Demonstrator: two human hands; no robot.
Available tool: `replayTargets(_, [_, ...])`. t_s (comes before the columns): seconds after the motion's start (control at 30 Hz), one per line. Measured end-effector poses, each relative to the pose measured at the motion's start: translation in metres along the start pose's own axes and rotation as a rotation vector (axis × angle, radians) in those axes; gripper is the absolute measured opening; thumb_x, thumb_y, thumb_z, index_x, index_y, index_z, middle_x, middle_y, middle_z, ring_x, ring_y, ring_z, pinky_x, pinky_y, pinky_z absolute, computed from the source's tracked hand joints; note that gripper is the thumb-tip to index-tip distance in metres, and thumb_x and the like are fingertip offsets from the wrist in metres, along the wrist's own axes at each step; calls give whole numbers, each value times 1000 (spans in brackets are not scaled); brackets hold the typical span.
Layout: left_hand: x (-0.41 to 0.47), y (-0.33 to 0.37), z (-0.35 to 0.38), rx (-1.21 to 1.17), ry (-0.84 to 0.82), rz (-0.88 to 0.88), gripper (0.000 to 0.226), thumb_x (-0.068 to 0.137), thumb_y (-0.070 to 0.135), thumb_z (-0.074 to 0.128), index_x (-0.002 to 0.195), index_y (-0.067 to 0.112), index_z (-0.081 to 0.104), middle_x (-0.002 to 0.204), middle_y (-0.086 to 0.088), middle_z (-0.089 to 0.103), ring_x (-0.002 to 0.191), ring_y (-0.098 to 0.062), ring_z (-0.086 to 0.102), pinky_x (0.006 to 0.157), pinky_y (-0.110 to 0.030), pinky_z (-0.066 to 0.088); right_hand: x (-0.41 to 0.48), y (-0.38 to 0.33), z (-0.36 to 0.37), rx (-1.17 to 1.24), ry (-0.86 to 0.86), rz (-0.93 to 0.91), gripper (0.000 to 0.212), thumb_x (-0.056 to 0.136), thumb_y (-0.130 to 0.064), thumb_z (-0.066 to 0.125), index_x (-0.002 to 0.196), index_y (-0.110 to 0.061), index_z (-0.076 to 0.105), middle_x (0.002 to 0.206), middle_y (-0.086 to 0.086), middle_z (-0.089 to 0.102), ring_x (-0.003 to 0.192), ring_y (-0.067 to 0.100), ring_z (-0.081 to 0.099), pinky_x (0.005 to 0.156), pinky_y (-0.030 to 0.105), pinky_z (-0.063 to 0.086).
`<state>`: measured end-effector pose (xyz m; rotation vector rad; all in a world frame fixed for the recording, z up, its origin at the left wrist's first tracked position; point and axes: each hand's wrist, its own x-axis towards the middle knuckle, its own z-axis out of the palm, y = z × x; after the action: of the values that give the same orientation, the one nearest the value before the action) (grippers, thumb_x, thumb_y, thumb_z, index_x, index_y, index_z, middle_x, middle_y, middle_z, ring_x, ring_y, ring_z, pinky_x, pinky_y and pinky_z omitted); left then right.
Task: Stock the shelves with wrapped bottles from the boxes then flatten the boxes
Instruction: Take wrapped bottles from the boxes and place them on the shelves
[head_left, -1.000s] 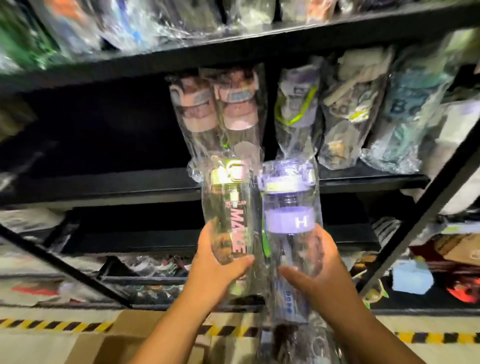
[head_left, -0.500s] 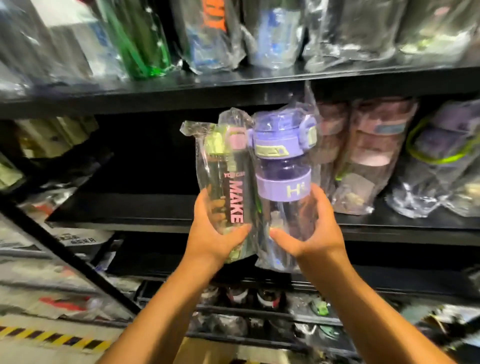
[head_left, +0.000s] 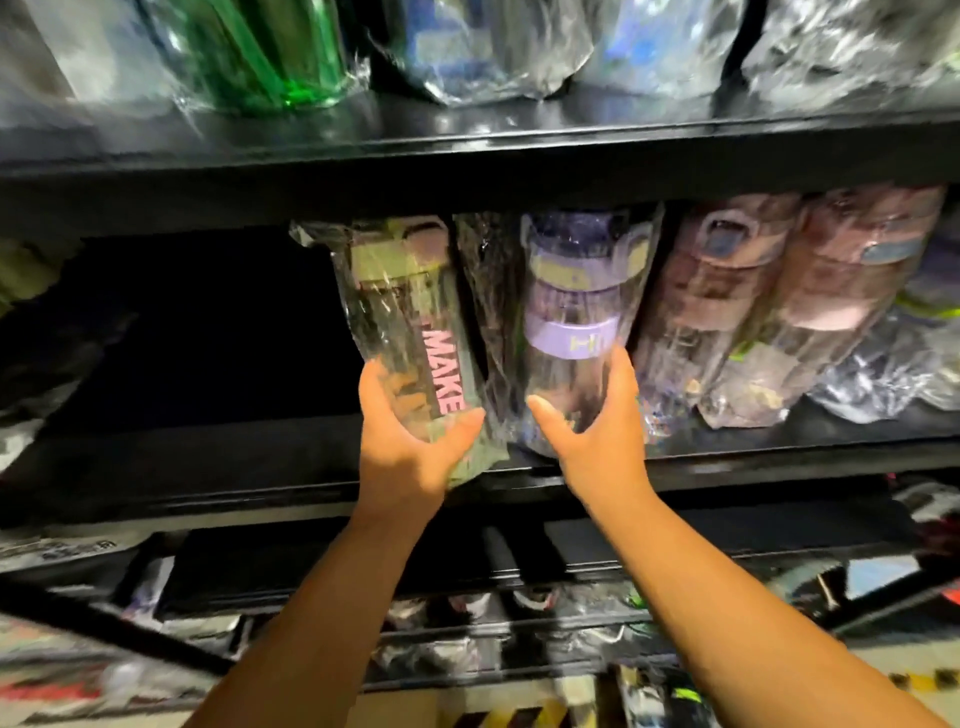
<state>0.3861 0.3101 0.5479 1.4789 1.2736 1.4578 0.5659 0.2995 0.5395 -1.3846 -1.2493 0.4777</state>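
My left hand grips a plastic-wrapped clear bottle with a green lid and pink "MAKE" lettering. My right hand grips a wrapped clear bottle with a purple lid and band. Both bottles lean back into the middle black shelf, their bases at its front edge. The purple one sits just left of two wrapped pink-lidded bottles standing on that shelf. No box is in view.
The middle shelf is dark and open to the left of the green-lidded bottle. The upper shelf carries several wrapped bottles, one green. Lower shelves hold more wrapped goods. Striped floor tape shows at the bottom.
Both hands have lifted the two bottles from below shelf height and pushed them forward onto the middle shelf, beside the pink-lidded bottles. The view has tilted up; the box has left the frame.
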Motion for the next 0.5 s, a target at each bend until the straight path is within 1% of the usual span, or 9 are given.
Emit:
replayTargets(0.07, [9,0,0,14,22,61,72,74,23,82,131,6,41,118,-5,58,108,-10,61,94,-24,49,-5,6,4,7,9,45,100,77,-30,83,154,-20,20,153,-6,36,137,0,37,112,21,34])
replayTargets(0.1, [14,-2,1,38,39,83,66,75,24,83,125,3,44,115,-10,59,107,-17,61,96,-32,49,-6,8,6,0,19,56,102,76,-31,84,155,-21,19,154,-6,36,138,-1,37,113,22,34])
replayTargets(0.17, [20,-13,7,66,68,61,71,73,33,85,122,3,43,116,-16,58,108,-30,61,98,-51,48,-8,12,8,-39,41,63,103,74,-41,83,154,-26,20,152,-5,39,138,4,39,112,29,38])
replayTargets(0.2, [21,-18,13,46,75,26,77,71,36,87,125,5,41,120,-17,59,111,-33,61,98,-56,48,-8,13,9,-56,47,60,104,74,-45,82,154,-27,18,152,-5,39,138,7,40,112,33,39])
replayTargets(0.23, [20,-22,17,41,77,-11,83,67,36,88,130,9,40,124,-15,59,115,-33,61,98,-57,48,-8,13,10,-66,53,60,104,74,-47,81,154,-27,18,152,-4,39,138,8,40,112,35,39])
replayTargets(0.33, [15,-25,27,106,55,-57,91,60,42,87,135,22,39,129,-7,60,119,-26,61,98,-51,51,-7,14,9,-60,48,72,103,76,-40,82,155,-21,18,154,-4,36,137,2,39,111,22,37])
replayTargets(0.43, [17,-27,24,142,23,-73,86,63,48,85,131,26,38,129,-2,58,118,-21,61,98,-48,51,-6,16,8,-93,38,49,103,77,-34,82,156,-15,18,155,-1,30,122,-27,26,97,-5,25])
replayTargets(0.47, [17,-27,23,163,19,-79,86,63,53,84,129,26,37,128,-1,58,118,-20,61,99,-48,50,-6,17,8,-103,33,48,103,78,-33,82,156,-13,18,154,0,29,116,-34,22,92,-9,22])
replayTargets(0.5, [17,-28,23,184,8,-80,88,62,59,83,129,26,36,129,-2,57,119,-20,60,100,-48,50,-6,16,8,-108,32,54,103,78,-33,82,156,-13,18,154,0,30,114,-34,23,89,-10,21])
